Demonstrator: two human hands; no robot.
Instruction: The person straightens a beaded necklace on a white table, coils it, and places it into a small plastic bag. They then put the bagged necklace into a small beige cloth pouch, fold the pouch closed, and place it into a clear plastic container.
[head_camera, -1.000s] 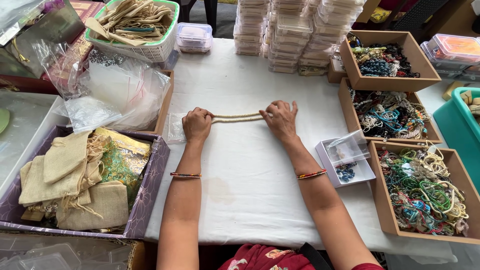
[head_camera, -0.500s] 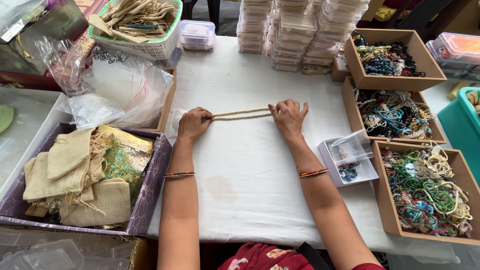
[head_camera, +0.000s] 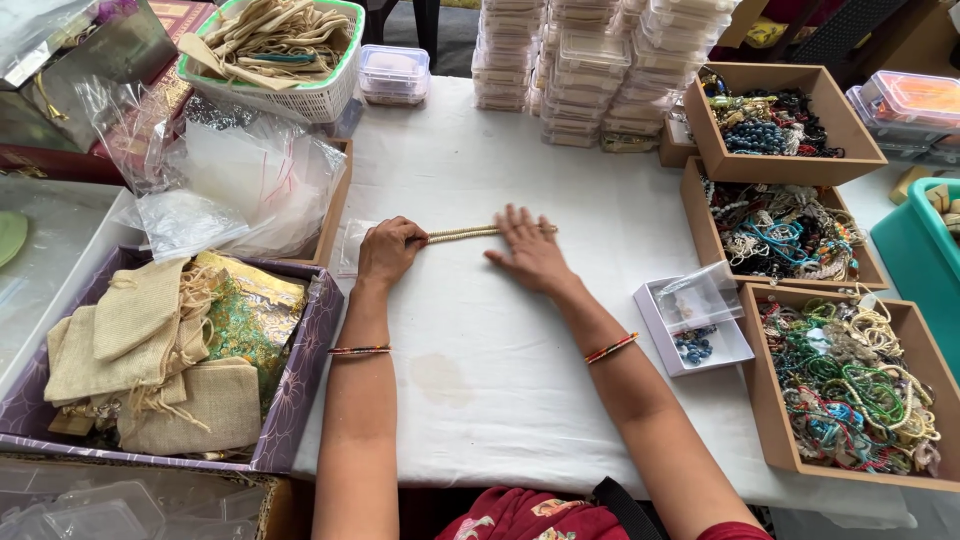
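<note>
Worktop (head_camera: 520, 400), white-covered, centre of frame: one strand of pale cream beads (head_camera: 462, 234), laid straight and level just above mid-frame. Left hand (head_camera: 388, 250): fingers curled together, clamped on the strand's left end. Right hand (head_camera: 530, 252): fingers spread apart and flat, palm down, pressing the strand's right end to the cloth, not gripping it. Bangles: one thin band set on each wrist, two in all. Beside the left hand, one small clear plastic pouch (head_camera: 350, 247), lying flat. Right edge of frame: three brown cardboard trays in a column, the upper tray (head_camera: 790, 150) with dark and blue beads, the middle tray (head_camera: 700, 215) with mixed white and turquoise strands, the lower tray (head_camera: 765, 420) with green, gold and red strands. Left of the lower tray, one small white box (head_camera: 700, 345) holding dark blue beads, a clear bag lying partly over it. Top centre: stacks of clear plastic boxes (head_camera: 600, 60), about five columns, exact count not legible. Left of them, one single clear lidded box (head_camera: 394, 72). Upper left: one green-rimmed white basket (head_camera: 290, 100) of cream cloth ties. Below it, a heap of clear plastic bags (head_camera: 230, 180). Lower left: one purple patterned box (head_camera: 310, 380) with beige drawstring pouches, at least four, and one green-and-gold pouch. Far right: one teal bin (head_camera: 915, 255), cut off by the frame.
</note>
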